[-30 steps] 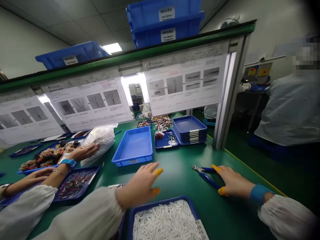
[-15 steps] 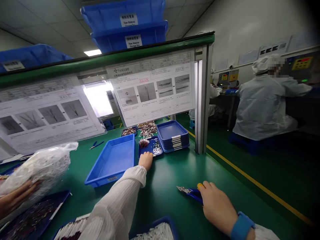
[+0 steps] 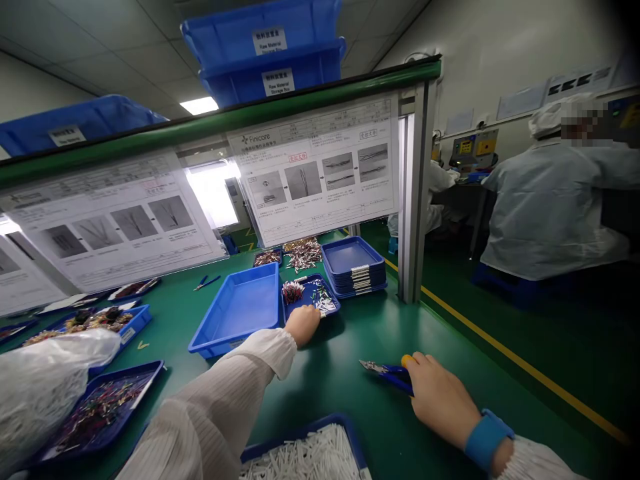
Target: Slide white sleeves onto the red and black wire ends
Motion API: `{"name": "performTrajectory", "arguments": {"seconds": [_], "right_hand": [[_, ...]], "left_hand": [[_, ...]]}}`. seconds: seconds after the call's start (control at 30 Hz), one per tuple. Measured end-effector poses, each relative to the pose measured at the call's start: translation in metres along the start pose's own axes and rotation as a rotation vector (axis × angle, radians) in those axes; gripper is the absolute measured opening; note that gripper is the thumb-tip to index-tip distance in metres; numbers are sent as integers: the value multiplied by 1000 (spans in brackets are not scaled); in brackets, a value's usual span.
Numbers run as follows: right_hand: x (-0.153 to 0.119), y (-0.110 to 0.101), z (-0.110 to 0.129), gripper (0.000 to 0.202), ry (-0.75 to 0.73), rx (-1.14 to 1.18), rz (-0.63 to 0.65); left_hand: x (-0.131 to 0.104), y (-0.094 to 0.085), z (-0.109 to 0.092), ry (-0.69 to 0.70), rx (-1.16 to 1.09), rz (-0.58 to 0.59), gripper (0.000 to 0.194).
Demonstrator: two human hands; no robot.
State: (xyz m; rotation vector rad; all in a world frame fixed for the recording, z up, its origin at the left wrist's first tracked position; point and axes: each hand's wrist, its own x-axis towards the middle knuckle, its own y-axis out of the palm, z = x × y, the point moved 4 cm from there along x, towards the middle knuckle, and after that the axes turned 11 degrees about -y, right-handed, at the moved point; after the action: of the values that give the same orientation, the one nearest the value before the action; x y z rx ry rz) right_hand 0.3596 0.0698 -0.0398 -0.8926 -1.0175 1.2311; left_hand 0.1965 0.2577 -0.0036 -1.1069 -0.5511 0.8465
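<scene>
My left hand (image 3: 303,325) is closed on the near edge of a small dark blue tray (image 3: 289,314), which holds a bundle of red and white pieces (image 3: 293,292) and loose white pieces (image 3: 324,301). The tray's near right corner is tilted up a little. My right hand (image 3: 437,393) is wrapped round the blue handles of a pair of cutters (image 3: 390,375), whose metal jaws point left above the green table. A yellow cover shows on one right fingertip.
Left of the small tray lies a larger blue bin (image 3: 240,307); a stack of trays (image 3: 353,257) stands behind right. White sticks (image 3: 310,457) fill a near tray. Wire pieces lie in a left tray (image 3: 103,407), beside a plastic bag (image 3: 45,387). A person (image 3: 560,200) sits at right.
The small tray has shifted slightly right with my left hand at its edge. At left, the bag has moved left and down, and the other person's hand no longer shows. The view has shifted.
</scene>
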Motion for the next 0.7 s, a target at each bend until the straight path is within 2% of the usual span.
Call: {"name": "performTrajectory", "arguments": {"seconds": [0.3,0.43,0.6,0.7], "right_hand": [[-2,-10,-26,28,102,190,14],[-8,-18,-37,29,164,253,2],[-28,-31,-48,31,232,322,-65],[-48,-38,-52,34,271,369,-117]], "left_hand": [[-84,-14,-38,180,56,55,27],[-117,-26,-57,261,66,51,24],[-147,-48,-92,399,39,-5,13],[-159,-59,-118,485,-10,-53,12]]}}
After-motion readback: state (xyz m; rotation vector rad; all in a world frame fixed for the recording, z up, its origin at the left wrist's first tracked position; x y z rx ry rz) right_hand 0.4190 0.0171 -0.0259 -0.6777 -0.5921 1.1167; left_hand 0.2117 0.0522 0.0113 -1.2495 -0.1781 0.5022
